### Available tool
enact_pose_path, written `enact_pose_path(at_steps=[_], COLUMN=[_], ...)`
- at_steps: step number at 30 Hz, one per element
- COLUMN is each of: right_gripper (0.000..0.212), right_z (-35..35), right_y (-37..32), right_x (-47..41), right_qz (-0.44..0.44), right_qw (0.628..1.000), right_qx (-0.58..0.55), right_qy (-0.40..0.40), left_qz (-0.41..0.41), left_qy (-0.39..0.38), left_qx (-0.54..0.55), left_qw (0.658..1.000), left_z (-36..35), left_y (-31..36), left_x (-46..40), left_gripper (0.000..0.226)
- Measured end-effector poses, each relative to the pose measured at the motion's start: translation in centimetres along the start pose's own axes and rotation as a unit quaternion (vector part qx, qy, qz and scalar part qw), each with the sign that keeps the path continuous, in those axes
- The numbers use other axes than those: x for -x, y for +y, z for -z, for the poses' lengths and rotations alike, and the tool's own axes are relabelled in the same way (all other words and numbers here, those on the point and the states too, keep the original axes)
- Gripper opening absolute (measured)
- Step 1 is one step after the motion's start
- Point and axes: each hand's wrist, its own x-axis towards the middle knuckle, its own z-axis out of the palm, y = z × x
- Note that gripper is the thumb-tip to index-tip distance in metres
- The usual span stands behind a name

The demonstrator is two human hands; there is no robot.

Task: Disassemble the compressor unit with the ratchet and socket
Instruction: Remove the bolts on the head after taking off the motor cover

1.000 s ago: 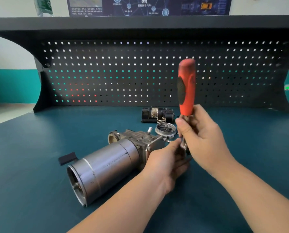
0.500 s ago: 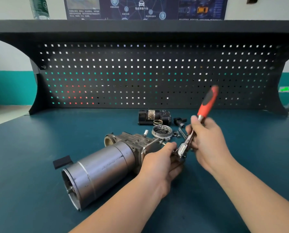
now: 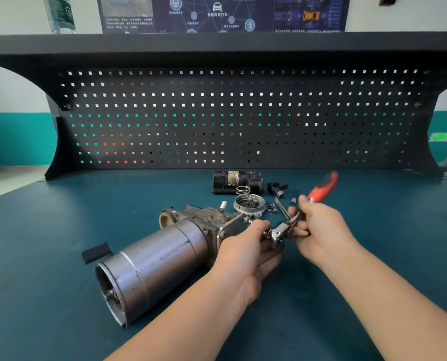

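The compressor unit lies on its side on the teal workbench, its silver cylindrical motor housing pointing toward the near left and its cast grey head toward the middle of the bench. The left hand is at the head end of the unit, fingers curled around the casting's right edge, with the thumb up near the ratchet's head. The ratchet runs from that chrome head, just right of the left thumb, up and to the right; its red handle is blurred and sticks out beyond the right hand. The right hand grips the ratchet's metal shank, fingers wrapped around it. The socket itself cannot be made out under the ratchet head.

Just behind the unit sit loose parts: a round metal cover lying open side up, a small coil spring, a black cylindrical component lying on its side, a small black fitting, and a few bolts. A black foam pad lies just left of the housing. A black perforated back panel rises behind the bench.
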Motion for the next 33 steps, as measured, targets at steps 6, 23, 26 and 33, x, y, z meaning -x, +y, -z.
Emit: enact_pose_path(at_steps=[6,23,26,33], right_gripper=[0.020,0.024,0.022,0.018], right_z=[-0.5,0.1,-0.2,0.0], right_y=[-1.0,-0.1,-0.8,-0.6], right_x=[1.2,-0.6,0.6,1.4], right_qz=[0.190,-0.003,0.182,0.351], right_qw=[0.965,0.997,0.969,0.884], right_qx=[0.127,-0.043,0.086,0.267], right_qy=[-0.127,-0.058,-0.141,-0.156], left_qz=[0.008,0.026,0.018,0.024], left_qy=[-0.014,-0.018,-0.027,-0.037], left_qx=[-0.013,0.022,0.013,0.017], left_qw=[1.000,0.999,0.999,0.999], left_z=[0.1,0.0,0.1,0.0], left_y=[0.2,0.3,0.2,0.2], left_x=[0.0,-0.1,-0.1,-0.1], left_gripper=[0.031,0.014,0.029,0.028])
